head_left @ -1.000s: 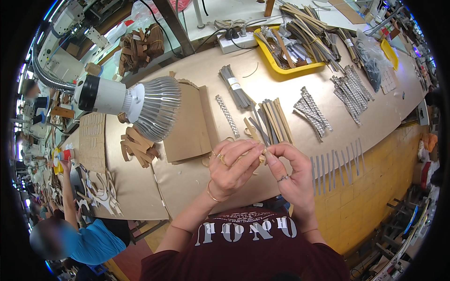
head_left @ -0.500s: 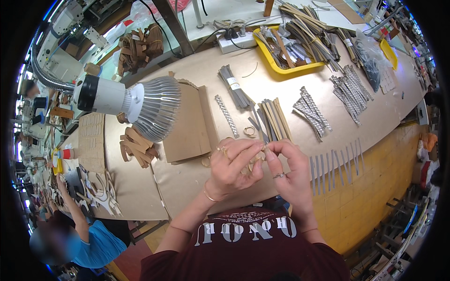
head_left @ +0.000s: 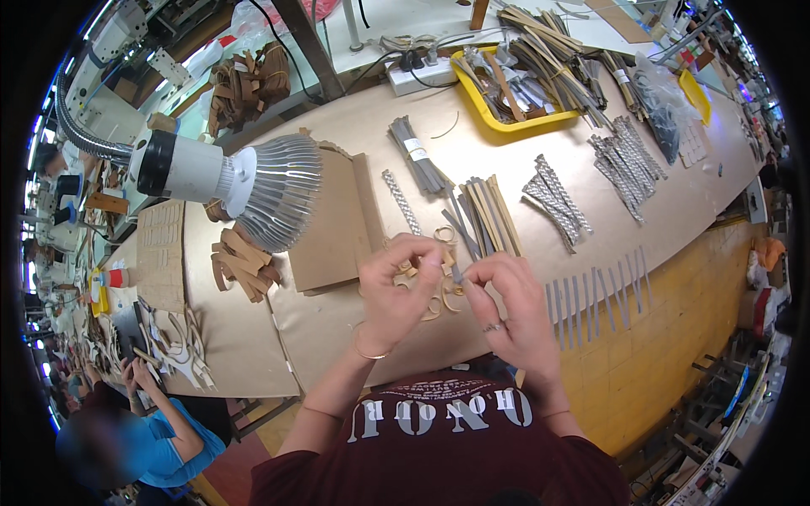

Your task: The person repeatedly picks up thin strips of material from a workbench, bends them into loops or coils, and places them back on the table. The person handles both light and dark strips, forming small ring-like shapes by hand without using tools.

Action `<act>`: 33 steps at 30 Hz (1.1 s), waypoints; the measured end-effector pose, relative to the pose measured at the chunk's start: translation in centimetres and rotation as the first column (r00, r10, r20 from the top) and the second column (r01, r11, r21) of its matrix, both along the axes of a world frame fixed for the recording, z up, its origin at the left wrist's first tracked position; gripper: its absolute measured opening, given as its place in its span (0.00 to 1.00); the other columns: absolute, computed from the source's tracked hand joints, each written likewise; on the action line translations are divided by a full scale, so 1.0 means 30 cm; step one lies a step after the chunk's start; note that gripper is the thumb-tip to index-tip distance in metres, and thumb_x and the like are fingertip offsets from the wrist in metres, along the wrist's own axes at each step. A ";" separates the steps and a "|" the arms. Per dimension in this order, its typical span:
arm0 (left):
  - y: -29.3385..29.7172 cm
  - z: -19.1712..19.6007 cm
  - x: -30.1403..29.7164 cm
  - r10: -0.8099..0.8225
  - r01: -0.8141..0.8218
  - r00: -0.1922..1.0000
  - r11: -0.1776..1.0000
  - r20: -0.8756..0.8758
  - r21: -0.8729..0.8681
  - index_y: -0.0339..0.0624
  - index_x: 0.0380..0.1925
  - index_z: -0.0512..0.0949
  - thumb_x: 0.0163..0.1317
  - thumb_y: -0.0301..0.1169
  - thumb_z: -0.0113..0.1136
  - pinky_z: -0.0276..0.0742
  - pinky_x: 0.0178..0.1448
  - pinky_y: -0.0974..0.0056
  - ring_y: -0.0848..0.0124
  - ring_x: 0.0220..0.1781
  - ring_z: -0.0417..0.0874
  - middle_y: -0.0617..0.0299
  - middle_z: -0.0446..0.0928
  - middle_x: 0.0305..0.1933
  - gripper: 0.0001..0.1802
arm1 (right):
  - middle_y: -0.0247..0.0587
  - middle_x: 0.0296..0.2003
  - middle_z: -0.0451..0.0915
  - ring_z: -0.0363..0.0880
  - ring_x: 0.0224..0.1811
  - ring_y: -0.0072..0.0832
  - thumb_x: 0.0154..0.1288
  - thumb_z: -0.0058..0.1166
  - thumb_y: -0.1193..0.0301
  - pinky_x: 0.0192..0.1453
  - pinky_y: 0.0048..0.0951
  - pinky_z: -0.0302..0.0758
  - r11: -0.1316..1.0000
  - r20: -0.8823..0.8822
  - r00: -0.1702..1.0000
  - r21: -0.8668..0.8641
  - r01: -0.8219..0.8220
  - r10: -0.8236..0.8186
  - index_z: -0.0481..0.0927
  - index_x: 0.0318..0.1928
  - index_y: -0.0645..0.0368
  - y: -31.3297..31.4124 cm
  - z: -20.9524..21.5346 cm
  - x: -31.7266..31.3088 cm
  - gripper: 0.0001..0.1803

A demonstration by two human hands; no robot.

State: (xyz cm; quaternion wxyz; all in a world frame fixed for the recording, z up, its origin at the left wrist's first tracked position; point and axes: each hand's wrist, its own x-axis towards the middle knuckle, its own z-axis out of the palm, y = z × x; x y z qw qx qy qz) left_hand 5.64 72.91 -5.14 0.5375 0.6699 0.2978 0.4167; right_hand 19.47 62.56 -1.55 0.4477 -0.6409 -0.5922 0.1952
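In front of my chest, over the near edge of the table, my left hand [head_left: 398,291] is closed with thumb and forefinger together; what sits in that pinch is too small to make out. Just to its right, my right hand [head_left: 513,308] pinches a short narrow grey strip [head_left: 456,275] that stands up from the fingertips toward the left hand. Thin tan curled strips [head_left: 434,305] show between and below the hands, and another curl [head_left: 444,233] lies beyond them. A row of separate grey strips [head_left: 592,309] lies along the table edge, right of my right hand.
A lamp [head_left: 274,192] hangs over brown cardboard [head_left: 337,244] at left. Beyond my hands are bundled strips [head_left: 415,150], tan and grey strips [head_left: 491,212], braided pieces [head_left: 553,207] and a yellow tray [head_left: 506,126]. A co-worker in a blue shirt [head_left: 181,447] sits at far left.
My fingertips have moved apart, the left hand shifting left and the right hand lower, so a grey strip shows between them. The co-worker's hands have come together lower down.
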 end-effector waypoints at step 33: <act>0.013 -0.199 -0.091 -0.014 0.117 0.987 0.735 0.157 -0.667 0.36 0.40 0.79 0.73 0.33 0.53 0.71 0.43 0.69 0.76 0.35 0.75 0.63 0.78 0.34 0.11 | 0.32 0.28 0.79 0.75 0.31 0.17 0.70 0.55 0.75 0.41 0.24 0.73 0.652 -0.208 0.618 -0.266 0.710 -0.758 0.81 0.52 0.64 -0.580 -0.150 0.695 0.13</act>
